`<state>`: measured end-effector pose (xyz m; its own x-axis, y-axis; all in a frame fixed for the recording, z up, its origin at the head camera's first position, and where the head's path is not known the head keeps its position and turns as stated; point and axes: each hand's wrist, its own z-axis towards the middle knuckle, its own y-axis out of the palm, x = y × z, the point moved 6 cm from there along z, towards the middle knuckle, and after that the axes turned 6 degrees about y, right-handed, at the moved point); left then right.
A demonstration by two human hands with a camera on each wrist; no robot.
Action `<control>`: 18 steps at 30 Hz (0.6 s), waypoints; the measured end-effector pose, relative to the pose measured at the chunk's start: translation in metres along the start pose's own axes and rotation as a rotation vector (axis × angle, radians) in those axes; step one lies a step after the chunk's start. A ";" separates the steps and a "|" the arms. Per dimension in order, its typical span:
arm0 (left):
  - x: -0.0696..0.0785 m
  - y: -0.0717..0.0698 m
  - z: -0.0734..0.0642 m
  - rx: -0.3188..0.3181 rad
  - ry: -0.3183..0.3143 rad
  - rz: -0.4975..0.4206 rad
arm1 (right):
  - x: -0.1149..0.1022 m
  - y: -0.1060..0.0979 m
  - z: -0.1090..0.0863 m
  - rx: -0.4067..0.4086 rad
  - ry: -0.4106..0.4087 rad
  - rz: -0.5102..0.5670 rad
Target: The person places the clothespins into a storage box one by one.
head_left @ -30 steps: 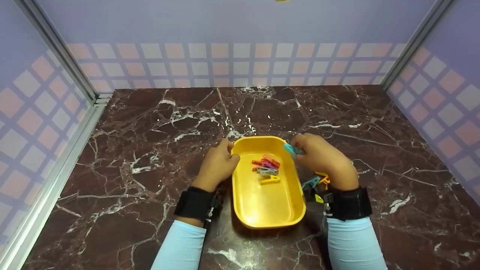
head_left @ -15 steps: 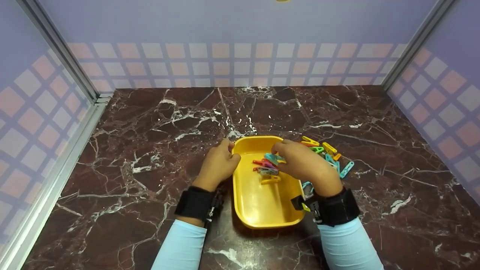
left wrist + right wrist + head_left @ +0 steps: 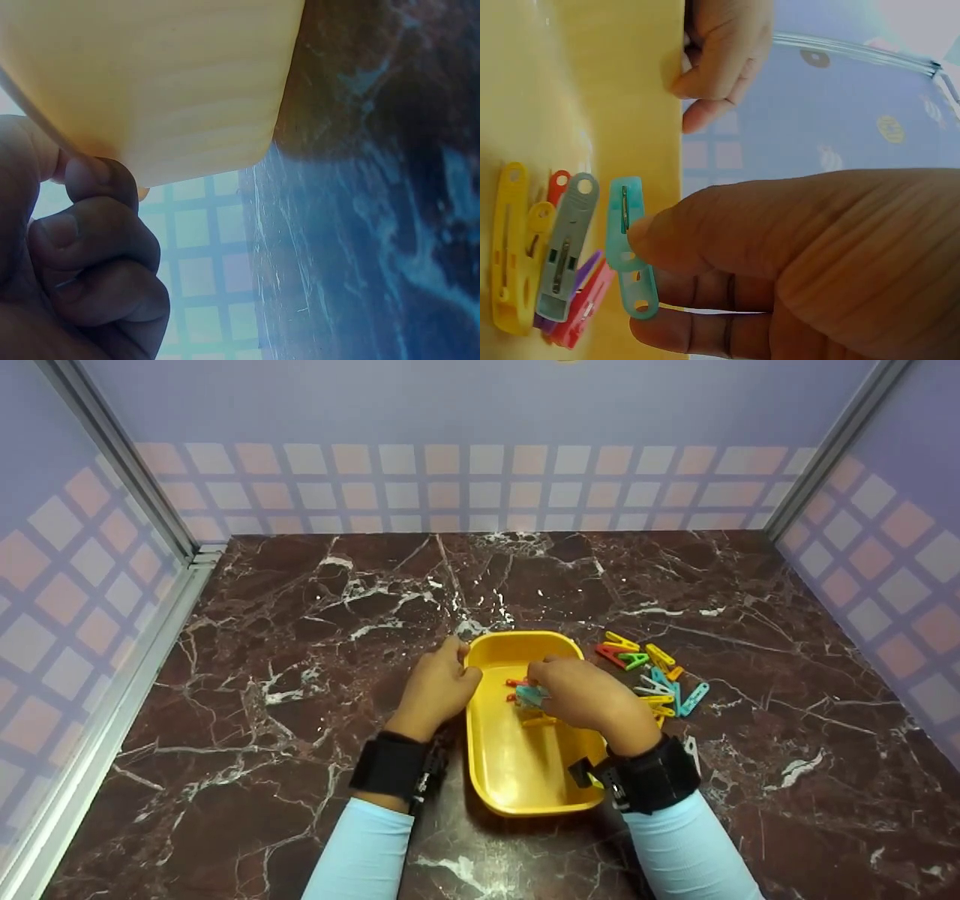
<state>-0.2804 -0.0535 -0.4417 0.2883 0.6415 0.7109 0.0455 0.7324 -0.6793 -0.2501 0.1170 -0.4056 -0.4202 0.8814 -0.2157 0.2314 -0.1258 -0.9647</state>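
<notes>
A yellow plastic basin (image 3: pixel 517 780) stands on the marbled tabletop. My left hand (image 3: pixel 437 682) pinches its left rim; in the left wrist view the fingers (image 3: pixel 112 232) curl against the outer wall. Over the inside of the basin, my right hand (image 3: pixel 589 694) pinches a turquoise clothespin (image 3: pixel 626 225) between thumb and fingers. Beneath and beside it lie several clothespins in the basin, among them a yellow clothespin (image 3: pixel 510 247), a grey clothespin (image 3: pixel 566 247) and a pink clothespin (image 3: pixel 581 315). In the head view my right hand partly hides them.
Right of the basin several loose clothespins lie in a heap, including a red clothespin (image 3: pixel 611 654), a green clothespin (image 3: pixel 634 661) and a turquoise clothespin (image 3: pixel 694 699). Tiled-pattern panels (image 3: pixel 480 487) wall the table at the back and both sides.
My right hand has carried the turquoise clothespin leftward from beyond the right rim to above the clothespins in the basin. The heap at the right came into view. My left hand stayed put.
</notes>
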 end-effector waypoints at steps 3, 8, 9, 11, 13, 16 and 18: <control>0.000 0.000 0.000 0.002 0.002 0.012 | 0.000 0.003 0.002 -0.001 -0.004 0.018; 0.001 -0.001 0.000 0.005 0.000 0.019 | -0.001 0.007 0.006 -0.003 -0.010 0.046; 0.001 -0.001 0.000 0.003 -0.004 0.018 | -0.001 0.006 0.006 -0.002 -0.010 0.045; 0.001 -0.001 0.001 -0.002 -0.012 0.013 | 0.000 0.006 0.006 -0.005 -0.004 0.048; 0.001 0.000 0.001 -0.007 -0.021 0.012 | 0.000 0.005 0.006 -0.004 0.000 0.041; 0.001 0.000 0.001 -0.012 -0.023 0.014 | 0.002 0.003 0.005 -0.010 0.009 0.046; 0.001 0.000 0.001 -0.012 -0.024 0.016 | 0.005 0.000 0.004 -0.008 0.019 0.048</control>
<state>-0.2809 -0.0530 -0.4412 0.2658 0.6586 0.7040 0.0525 0.7193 -0.6927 -0.2551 0.1193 -0.4075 -0.3917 0.8830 -0.2586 0.2581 -0.1643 -0.9520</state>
